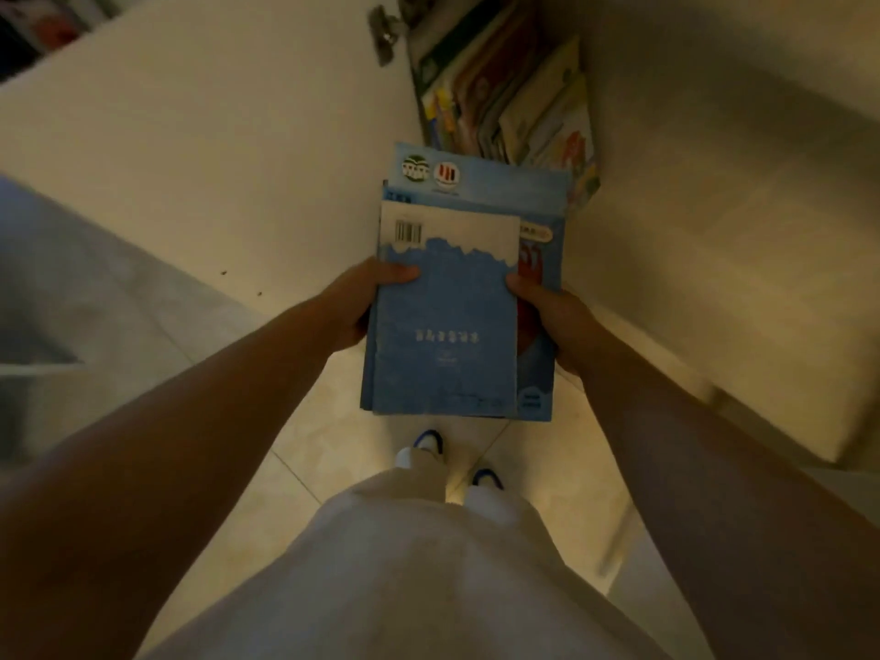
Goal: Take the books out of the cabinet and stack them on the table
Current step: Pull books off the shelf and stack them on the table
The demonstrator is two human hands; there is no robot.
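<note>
Two hands, left hand [355, 304] and right hand [552, 316], grip a stack of blue books [457, 321] held between them by its sides.

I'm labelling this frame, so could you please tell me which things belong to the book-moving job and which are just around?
Job:
held books
left hand
right hand
cabinet books
cabinet door

Just around:
hinge
floor tiles
shoes

Head-worn wide-angle view, looking steeply down, close over hands [547, 321], floor [305, 469] beneath
</note>
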